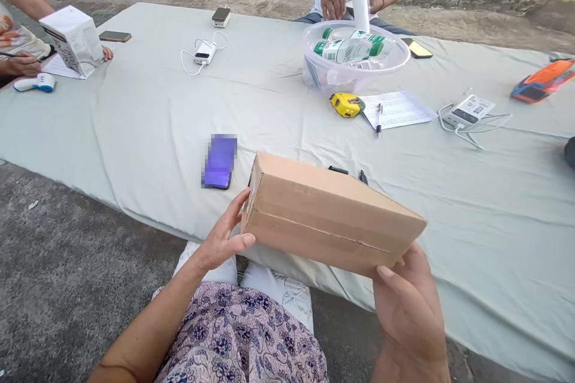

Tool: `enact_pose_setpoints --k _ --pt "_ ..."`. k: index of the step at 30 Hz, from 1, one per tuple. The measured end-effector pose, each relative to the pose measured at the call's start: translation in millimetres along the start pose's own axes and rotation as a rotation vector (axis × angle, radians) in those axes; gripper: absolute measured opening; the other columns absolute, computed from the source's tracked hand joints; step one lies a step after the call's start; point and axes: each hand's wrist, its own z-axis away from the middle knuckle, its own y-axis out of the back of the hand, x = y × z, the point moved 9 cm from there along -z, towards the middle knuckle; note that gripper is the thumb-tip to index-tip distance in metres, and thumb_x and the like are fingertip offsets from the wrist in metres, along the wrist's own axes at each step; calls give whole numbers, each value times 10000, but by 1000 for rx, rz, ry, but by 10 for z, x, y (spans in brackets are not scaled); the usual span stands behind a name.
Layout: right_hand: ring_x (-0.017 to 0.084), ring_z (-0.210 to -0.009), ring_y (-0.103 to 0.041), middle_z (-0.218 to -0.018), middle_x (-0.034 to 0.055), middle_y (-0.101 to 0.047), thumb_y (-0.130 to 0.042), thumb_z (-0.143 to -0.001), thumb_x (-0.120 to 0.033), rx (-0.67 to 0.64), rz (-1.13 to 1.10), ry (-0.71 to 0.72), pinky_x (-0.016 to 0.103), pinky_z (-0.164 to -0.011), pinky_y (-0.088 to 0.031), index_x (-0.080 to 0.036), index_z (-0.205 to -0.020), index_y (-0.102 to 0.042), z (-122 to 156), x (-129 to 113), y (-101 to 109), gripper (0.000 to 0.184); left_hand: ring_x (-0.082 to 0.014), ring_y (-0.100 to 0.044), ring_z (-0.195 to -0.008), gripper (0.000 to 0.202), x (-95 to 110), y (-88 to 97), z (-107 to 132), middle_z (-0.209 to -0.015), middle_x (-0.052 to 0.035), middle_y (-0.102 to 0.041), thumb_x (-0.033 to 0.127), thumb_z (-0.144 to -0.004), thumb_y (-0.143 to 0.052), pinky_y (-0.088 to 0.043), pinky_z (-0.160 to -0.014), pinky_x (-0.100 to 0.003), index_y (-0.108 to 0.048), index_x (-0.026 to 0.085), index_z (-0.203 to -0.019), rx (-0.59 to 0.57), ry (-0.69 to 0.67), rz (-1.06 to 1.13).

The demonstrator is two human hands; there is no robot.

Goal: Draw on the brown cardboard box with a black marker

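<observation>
A brown cardboard box [323, 209] is held tilted over the near edge of the cloth-covered table [148, 108]. My left hand [224, 233] grips its left end, the thumb on the near side. At the lower right corner, my right hand [408, 293] holds the box with the thumb in front and the other fingers partly hidden behind it. Beyond the box's left end lies a phone [220, 158] with a purple screen. Two black objects, one a pen-like item [363, 177], show partly behind the box.
A clear plastic basin [354, 72] of bottles stands before a seated person. Near it lie a yellow tape measure [345, 105], a printed sheet [399, 109], a pen [379, 119] and a power bank [471, 111]. Another person holds a white box [74, 42] at far left, beside a thermometer gun [36, 83].
</observation>
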Motion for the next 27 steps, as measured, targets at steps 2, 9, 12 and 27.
enact_pose_setpoints --k 2,9,12,27 --pt "349 -1239 -605 -1278 62 -683 -811 -744 -463 -10 7 3 560 -986 -565 -390 -1290 -675 3 4 -5 568 -418 -213 -1614 973 20 0 -5 -1754 -99 -266 620 -849 -715 -236 -1310 -574 -298 268 -1654 4 -11 14" --pt "267 -921 -611 -988 32 -655 -843 -707 -363 15 -58 47 498 -813 -606 -376 -1122 -689 11 -33 -49 443 -382 -274 -1604 886 99 -37 9 -1751 -75 -287 488 -903 -700 -273 -1310 -519 -295 270 -1661 -18 -48 38" --pt "257 -871 -596 -992 30 -650 -813 -709 -320 29 -39 59 443 -743 -587 -374 -1095 -664 20 -45 -63 417 -363 -253 -1616 825 108 -46 12 -1758 -53 -271 450 -933 -678 -254 -1323 -493 -318 277 -1655 -17 -65 33" --pt "378 -1308 -559 -1340 89 -648 -789 -789 -650 27 -66 80 571 -998 -529 -333 -1065 -668 28 -87 -99 437 -316 -223 -1635 682 13 -16 10 -1748 -48 -295 395 -995 -637 -209 -1345 -471 -397 276 -1622 56 -22 12"
